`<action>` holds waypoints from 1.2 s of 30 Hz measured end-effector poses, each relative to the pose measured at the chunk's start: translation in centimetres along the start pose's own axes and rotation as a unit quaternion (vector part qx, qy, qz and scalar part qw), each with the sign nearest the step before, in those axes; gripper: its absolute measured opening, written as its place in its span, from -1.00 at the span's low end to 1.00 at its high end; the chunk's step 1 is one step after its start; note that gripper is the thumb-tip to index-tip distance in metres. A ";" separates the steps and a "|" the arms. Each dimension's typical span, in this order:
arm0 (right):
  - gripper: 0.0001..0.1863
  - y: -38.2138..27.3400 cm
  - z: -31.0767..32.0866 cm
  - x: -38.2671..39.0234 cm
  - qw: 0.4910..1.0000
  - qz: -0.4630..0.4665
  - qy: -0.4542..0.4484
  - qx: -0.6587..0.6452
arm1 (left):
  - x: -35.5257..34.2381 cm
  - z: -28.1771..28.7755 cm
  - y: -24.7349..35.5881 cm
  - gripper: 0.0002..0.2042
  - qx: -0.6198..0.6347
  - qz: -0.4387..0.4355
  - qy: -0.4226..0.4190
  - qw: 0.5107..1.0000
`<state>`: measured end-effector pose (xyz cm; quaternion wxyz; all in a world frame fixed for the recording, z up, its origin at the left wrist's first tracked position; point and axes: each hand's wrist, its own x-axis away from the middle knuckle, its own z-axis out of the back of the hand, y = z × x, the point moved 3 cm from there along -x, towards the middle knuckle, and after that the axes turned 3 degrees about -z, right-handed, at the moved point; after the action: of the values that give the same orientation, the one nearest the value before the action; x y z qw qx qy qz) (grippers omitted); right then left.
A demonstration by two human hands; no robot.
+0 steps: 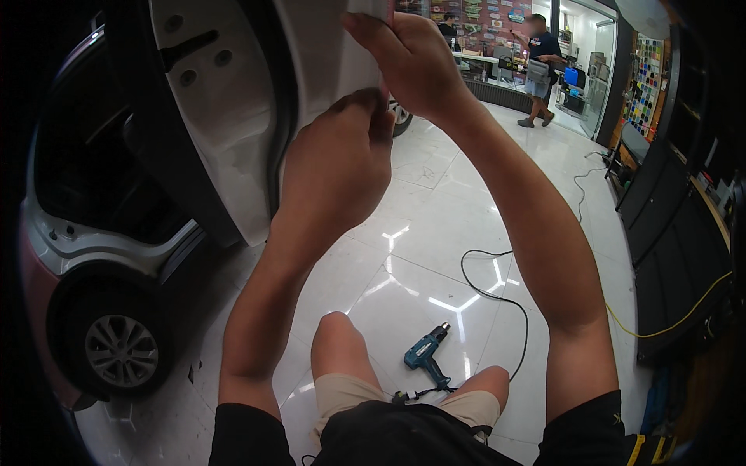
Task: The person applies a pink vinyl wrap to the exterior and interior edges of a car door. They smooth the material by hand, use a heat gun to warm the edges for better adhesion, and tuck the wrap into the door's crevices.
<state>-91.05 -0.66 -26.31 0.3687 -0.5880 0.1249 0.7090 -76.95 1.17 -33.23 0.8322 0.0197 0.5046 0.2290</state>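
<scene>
An open white car door (322, 58) rises in front of me, its inner side and black rubber seal facing me. A thin pinkish-red strip shows along its outer edge. My right hand (423, 66) grips that edge high up, thumb on the inner face and the other fingers behind the edge, mostly out of sight. Just below it, my left hand (338, 167) is closed with curled fingers pressed at the same edge. Its fingertips are partly hidden, and whether they also pinch the strip is unclear.
A blue-green heat gun (426, 353) lies on the glossy tiled floor between my knees, beside its dark cable (524, 311). The car's rear wheel (120, 349) is at left. Black cabinets (668, 233) and a yellow cord (653, 334) line the right. A person (538, 70) walks far back.
</scene>
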 end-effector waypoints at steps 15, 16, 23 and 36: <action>-0.33 -0.8 0.1 0.3 0.998 0.013 -0.011 0.060 | 0.7 -0.9 -2.4 -0.92 0.051 -0.173 0.089 0.980; -0.37 -0.7 -0.1 0.3 0.999 0.018 -0.005 0.049 | 0.8 -0.8 -2.5 -0.94 0.037 -0.190 0.086 0.977; -0.39 -0.5 0.3 0.3 0.999 0.022 -0.008 0.042 | 0.7 1.1 -3.0 -0.75 0.008 -0.078 0.033 0.996; -0.33 -0.6 0.5 0.3 0.996 -0.034 -0.040 0.066 | -0.6 0.7 -1.0 -0.76 0.026 -0.058 0.002 0.998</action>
<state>-91.01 0.22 -26.33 0.4354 -0.5374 0.1367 0.7092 -76.21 0.20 -32.58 0.8424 0.0119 0.5123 0.1667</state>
